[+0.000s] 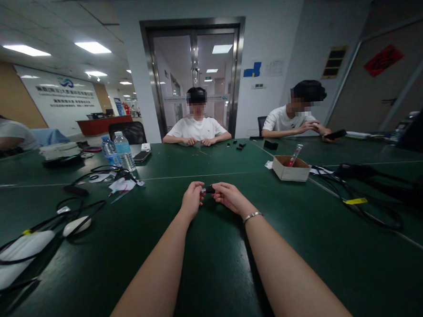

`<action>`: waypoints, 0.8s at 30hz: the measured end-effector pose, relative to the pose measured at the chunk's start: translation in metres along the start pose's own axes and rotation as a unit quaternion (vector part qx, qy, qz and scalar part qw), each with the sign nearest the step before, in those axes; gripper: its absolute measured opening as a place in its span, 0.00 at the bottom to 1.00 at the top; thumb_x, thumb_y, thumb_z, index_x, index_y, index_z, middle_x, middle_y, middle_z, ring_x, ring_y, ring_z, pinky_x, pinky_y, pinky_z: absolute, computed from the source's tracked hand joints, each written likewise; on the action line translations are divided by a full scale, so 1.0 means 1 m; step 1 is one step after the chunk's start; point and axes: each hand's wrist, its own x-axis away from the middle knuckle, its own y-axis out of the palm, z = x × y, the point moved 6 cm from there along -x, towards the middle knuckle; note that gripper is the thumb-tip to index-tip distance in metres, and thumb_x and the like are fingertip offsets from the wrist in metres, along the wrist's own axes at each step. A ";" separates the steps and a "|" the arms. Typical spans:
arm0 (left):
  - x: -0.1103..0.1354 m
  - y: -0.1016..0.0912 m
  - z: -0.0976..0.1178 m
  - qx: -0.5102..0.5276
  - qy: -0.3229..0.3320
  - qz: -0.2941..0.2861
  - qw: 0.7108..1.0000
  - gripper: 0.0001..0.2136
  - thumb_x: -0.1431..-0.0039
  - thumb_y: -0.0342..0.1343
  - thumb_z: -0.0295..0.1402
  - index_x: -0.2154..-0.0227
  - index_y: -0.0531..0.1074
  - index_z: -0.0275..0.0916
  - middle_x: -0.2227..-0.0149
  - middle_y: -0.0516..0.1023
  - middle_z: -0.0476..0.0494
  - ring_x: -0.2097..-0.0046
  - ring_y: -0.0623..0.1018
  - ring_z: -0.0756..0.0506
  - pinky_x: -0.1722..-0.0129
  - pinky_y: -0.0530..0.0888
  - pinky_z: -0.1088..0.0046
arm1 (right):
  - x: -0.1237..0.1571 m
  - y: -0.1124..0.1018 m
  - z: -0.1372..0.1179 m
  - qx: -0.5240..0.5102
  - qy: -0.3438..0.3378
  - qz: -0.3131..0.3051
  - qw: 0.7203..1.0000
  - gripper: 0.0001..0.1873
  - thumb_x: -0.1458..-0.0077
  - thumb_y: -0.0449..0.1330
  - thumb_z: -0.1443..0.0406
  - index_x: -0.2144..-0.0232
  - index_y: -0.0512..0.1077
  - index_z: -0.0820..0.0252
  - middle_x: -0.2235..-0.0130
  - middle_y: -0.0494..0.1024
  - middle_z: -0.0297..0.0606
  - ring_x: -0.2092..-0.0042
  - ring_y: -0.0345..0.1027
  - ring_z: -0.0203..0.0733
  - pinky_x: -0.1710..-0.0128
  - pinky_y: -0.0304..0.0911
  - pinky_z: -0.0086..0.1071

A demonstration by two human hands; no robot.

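Note:
Between my two hands, just above the green table, is a small black piece with a silver end; it is too small for me to tell its kind. My left hand pinches the silver end between thumb and fingers. On the other side, my right hand is closed on the black end, its fingertips partly covering it. A silver bracelet circles my right wrist.
An open cardboard box holding a clear tube stands ahead right. Black cables lie at right. At left are water bottles, cables, papers and a white mouse. Two people sit across the table, another at far left.

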 end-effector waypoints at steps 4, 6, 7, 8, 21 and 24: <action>-0.001 0.002 -0.001 -0.017 0.019 -0.012 1.000 0.13 0.39 0.43 0.38 0.61 0.67 0.37 0.79 0.64 0.52 0.80 0.65 0.53 0.81 0.63 0.82 | 0.001 0.001 0.000 0.005 0.002 0.001 1.000 0.10 0.54 0.69 0.67 0.70 0.73 0.67 0.77 0.72 0.38 0.77 0.64 0.31 0.79 0.62 0.21; -0.001 0.001 -0.002 -0.027 0.016 -0.004 0.999 0.10 0.41 0.46 0.33 0.59 0.67 0.37 0.77 0.65 0.52 0.78 0.66 0.54 0.81 0.63 0.83 | 0.001 0.001 0.000 0.005 0.000 -0.001 1.000 0.10 0.54 0.69 0.67 0.70 0.73 0.67 0.77 0.72 0.38 0.77 0.64 0.31 0.79 0.62 0.21; -0.001 0.000 -0.002 -0.027 0.012 0.000 1.000 0.10 0.43 0.47 0.30 0.59 0.67 0.37 0.76 0.66 0.51 0.77 0.67 0.54 0.81 0.63 0.83 | 0.001 0.001 0.000 0.006 -0.001 -0.003 1.000 0.10 0.54 0.69 0.67 0.70 0.73 0.67 0.77 0.72 0.38 0.77 0.64 0.31 0.79 0.62 0.22; -0.001 0.000 -0.002 -0.024 0.007 0.003 1.000 0.11 0.44 0.47 0.29 0.58 0.67 0.37 0.74 0.67 0.51 0.76 0.67 0.54 0.80 0.64 0.83 | 0.001 0.001 0.000 0.006 -0.003 -0.005 1.000 0.10 0.54 0.69 0.67 0.70 0.73 0.67 0.77 0.72 0.38 0.76 0.64 0.31 0.79 0.62 0.22; 0.001 0.000 0.000 -0.023 -0.008 -0.009 1.000 0.11 0.41 0.44 0.31 0.59 0.67 0.37 0.77 0.64 0.52 0.79 0.64 0.54 0.82 0.63 0.81 | 0.000 0.000 0.000 0.004 -0.002 -0.011 1.000 0.10 0.54 0.69 0.67 0.70 0.73 0.68 0.76 0.72 0.39 0.76 0.64 0.31 0.79 0.62 0.22; 0.001 0.000 0.001 -0.036 0.002 -0.001 0.999 0.11 0.41 0.45 0.33 0.59 0.68 0.37 0.77 0.64 0.52 0.79 0.64 0.54 0.82 0.63 0.81 | 0.001 0.001 -0.001 0.005 -0.002 -0.011 1.000 0.10 0.54 0.69 0.67 0.70 0.73 0.67 0.76 0.72 0.39 0.76 0.63 0.31 0.79 0.62 0.22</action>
